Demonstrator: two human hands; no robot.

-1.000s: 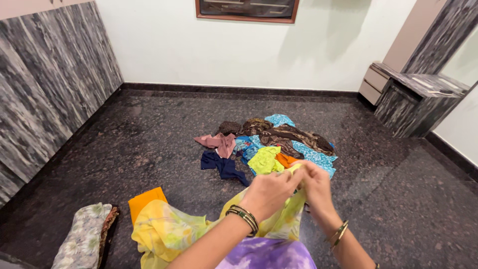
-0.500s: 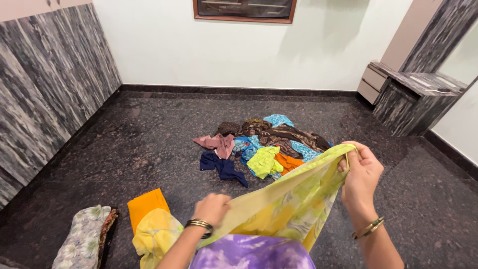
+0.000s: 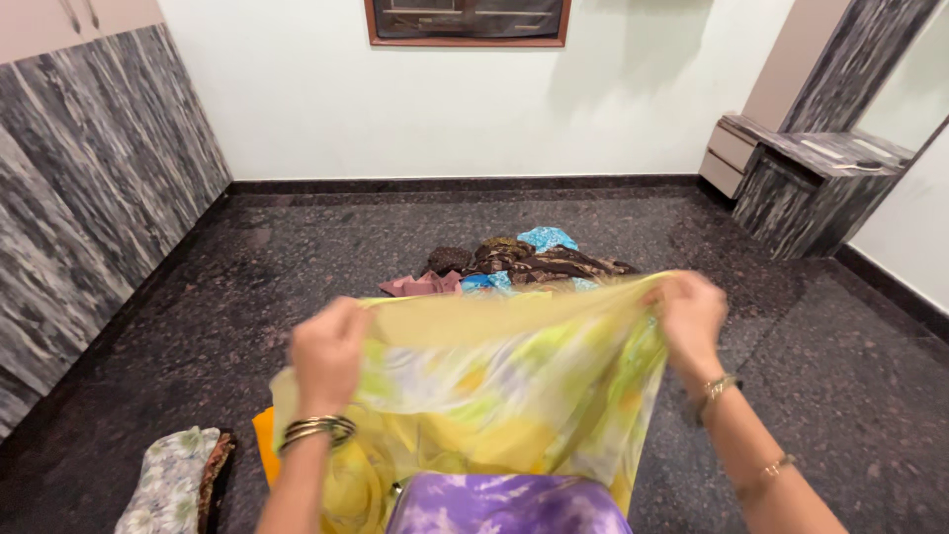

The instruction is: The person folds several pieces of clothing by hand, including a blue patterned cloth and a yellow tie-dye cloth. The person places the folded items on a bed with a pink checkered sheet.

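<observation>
The person is holding one sheer yellow-green cloth (image 3: 494,386) stretched between both hands, out in front of the body and above the dark stone floor (image 3: 247,287). The left hand (image 3: 329,354) is gripping the top edge with its fingers curled shut on the fabric; the right hand (image 3: 689,314) is pinching the opposite corner, fingers likewise closed on it. Motion blur is hiding the exact finger placement.

To spread the cloth well, it seems best that both hands are keeping the top edge taut and level, so that the hanging part is falling free of creases.

Counted: two hands, one cloth in hand, one purple tie-dyed garment (image 3: 509,504) just below it, one orange folded piece (image 3: 264,442) peeking out at lower left, one floral folded piece (image 3: 170,485) beside that, and one heap of mixed clothes (image 3: 514,262) lying further off on the floor, its items too jumbled to count.
</observation>
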